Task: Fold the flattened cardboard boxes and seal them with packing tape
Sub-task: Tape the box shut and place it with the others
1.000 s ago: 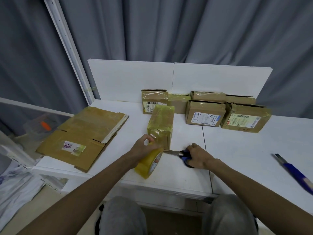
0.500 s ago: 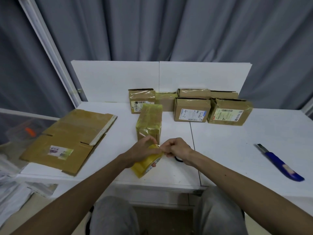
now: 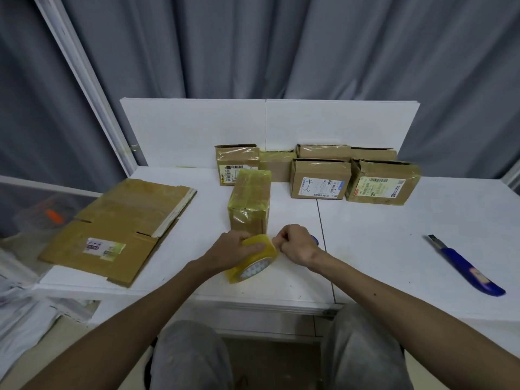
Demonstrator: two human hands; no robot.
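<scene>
Overhead, a grey curtain hangs behind a white table with a low white board standing along its far edge. On the table's left end lies flat cardboard, brown, unfolded, several sheets stacked, its near corner over the table's edge. It bears a small label with purple and green print, too small to read.

At the back, against the board, five boxes stand close together in two rows, all folded up and glossy with tape over their seams. The middle front one carries a white label with "4-3" written by hand. The rightmost and leftmost show barcode labels whose fine print cannot be read.

Nearer, alone at the table's middle, a narrow box stands end-on to the camera, its top and near end wrapped in yellowish clear tape, wrinkled at the corners.

Just in front of it is the tape, a thick yellow roll with a pale core, tilted above the table. The left hand grips the roll from the left, fingers curled over its top. The right hand pinches at the roll's upper right rim, fingertips pressed together.

A blue knife lies well apart on the right.
</scene>
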